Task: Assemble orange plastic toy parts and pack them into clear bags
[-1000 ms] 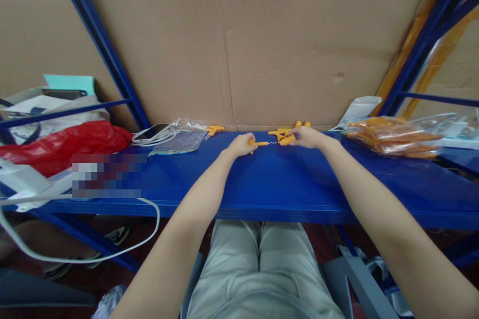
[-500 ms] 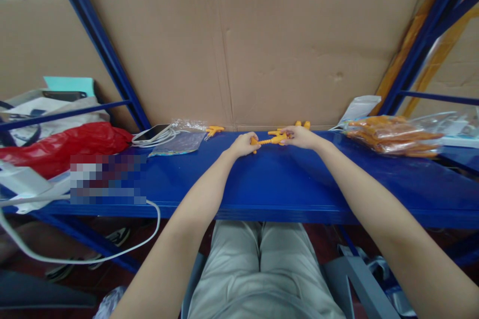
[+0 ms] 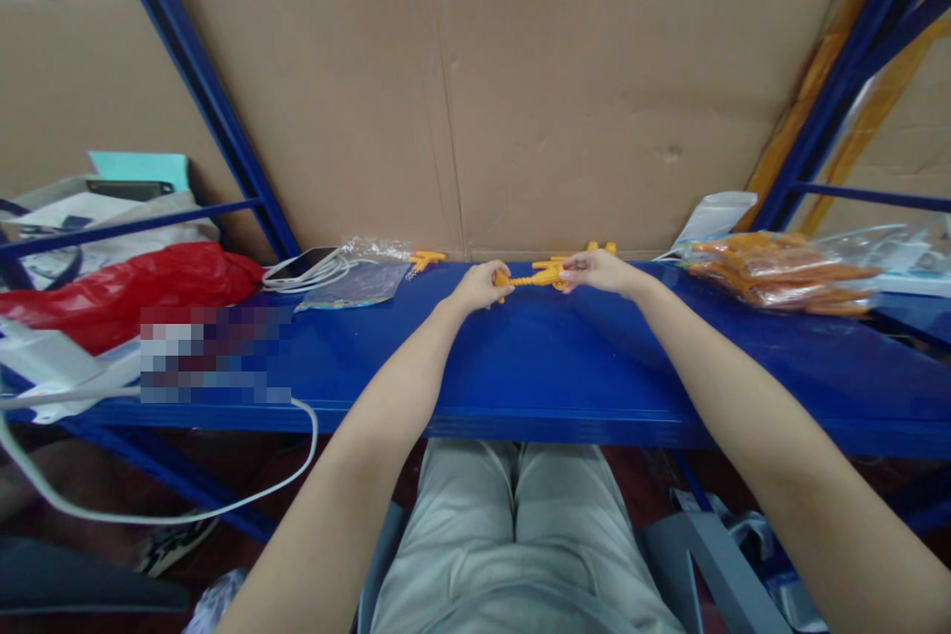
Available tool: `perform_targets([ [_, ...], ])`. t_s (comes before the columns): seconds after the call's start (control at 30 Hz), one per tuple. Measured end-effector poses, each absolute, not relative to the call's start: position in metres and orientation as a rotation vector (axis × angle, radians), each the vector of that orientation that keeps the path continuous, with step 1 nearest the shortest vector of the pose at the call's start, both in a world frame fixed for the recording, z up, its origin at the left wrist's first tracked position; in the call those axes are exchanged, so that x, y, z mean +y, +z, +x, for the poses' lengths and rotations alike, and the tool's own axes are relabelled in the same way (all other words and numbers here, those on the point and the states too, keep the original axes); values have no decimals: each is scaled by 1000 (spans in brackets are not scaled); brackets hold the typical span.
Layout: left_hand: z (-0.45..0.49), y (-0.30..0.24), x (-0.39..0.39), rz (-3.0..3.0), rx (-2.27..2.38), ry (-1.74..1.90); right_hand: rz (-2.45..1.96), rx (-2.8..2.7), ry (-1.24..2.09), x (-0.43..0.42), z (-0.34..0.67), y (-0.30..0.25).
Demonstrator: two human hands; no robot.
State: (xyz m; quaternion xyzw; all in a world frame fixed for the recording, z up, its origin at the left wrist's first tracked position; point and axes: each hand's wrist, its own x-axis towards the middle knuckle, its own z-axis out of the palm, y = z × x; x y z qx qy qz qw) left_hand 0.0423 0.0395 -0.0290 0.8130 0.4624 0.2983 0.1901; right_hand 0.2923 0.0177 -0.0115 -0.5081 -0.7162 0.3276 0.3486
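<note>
My left hand (image 3: 477, 287) is closed on the end of a yellow-orange plastic piece with a ribbed, screw-like shaft (image 3: 522, 281), held just above the blue shelf top. Opposite it, my right hand (image 3: 598, 272) pinches a chunkier yellow plastic part (image 3: 550, 275) at the shaft's other end. The shaft and that part meet in line between my hands; whether one sits inside the other I cannot tell. Just behind my right hand lie more yellow pieces (image 3: 601, 247), partly hidden. Left of my hands rests a yellow T-shaped piece (image 3: 427, 258) with a small metal chain.
A clear bag of orange parts (image 3: 780, 272) lies at the right. To the left are a flat plastic bag (image 3: 353, 285), a coiled white cable (image 3: 312, 269) and a red bag (image 3: 141, 292). Cardboard (image 3: 594, 89) walls the back; blue posts (image 3: 215, 99) stand at the sides.
Both hands and the yellow pieces have shifted slightly left. The chunky part's outline has changed a little, as if turned. Things on the shelf stay put.
</note>
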Motion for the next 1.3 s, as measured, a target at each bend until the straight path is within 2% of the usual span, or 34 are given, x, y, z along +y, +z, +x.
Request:
perform_targets([
  [0.3, 44, -28, 38, 2172, 1288, 903, -1478, -1614, 1137, 4, 277, -13],
  [0.73, 44, -29, 38, 2183, 1311, 909, -1448, -1524, 1122, 7, 266, -17],
  [1.0, 46, -27, 35, 2139, 1310, 921, -1334, -1541, 1241, 4, 273, -12],
  [1.3, 44, -28, 38, 2160, 1300, 933, -1336, -1648, 1164, 5, 275, -15],
])
